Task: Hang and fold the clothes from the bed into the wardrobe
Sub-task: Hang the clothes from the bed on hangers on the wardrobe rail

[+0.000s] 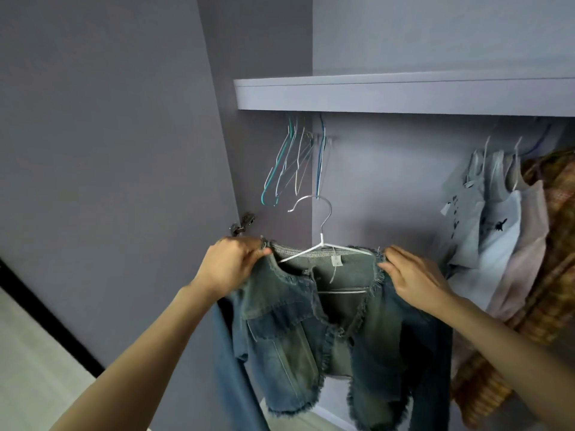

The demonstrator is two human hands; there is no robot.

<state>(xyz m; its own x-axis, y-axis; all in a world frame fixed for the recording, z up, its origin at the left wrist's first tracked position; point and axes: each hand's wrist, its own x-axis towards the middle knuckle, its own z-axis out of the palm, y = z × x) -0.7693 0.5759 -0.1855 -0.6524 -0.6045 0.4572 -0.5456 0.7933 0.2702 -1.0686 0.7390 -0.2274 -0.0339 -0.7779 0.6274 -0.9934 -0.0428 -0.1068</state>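
A cropped blue denim jacket [311, 331] with frayed edges hangs on a white wire hanger [322, 241], held up in front of the open wardrobe. My left hand [231, 265] pinches the jacket's left shoulder at the collar. My right hand [413, 275] grips the right shoulder. The hanger's hook points up and left, below the rail and not on it. The jacket's sleeves hang down past my forearms.
Several empty wire hangers [292, 160] hang at the rail's left end. Light tops [494, 219] and an orange checked garment [553, 275] hang at the right. A shelf [373, 93] runs above. The open wardrobe door [109, 150] stands at my left.
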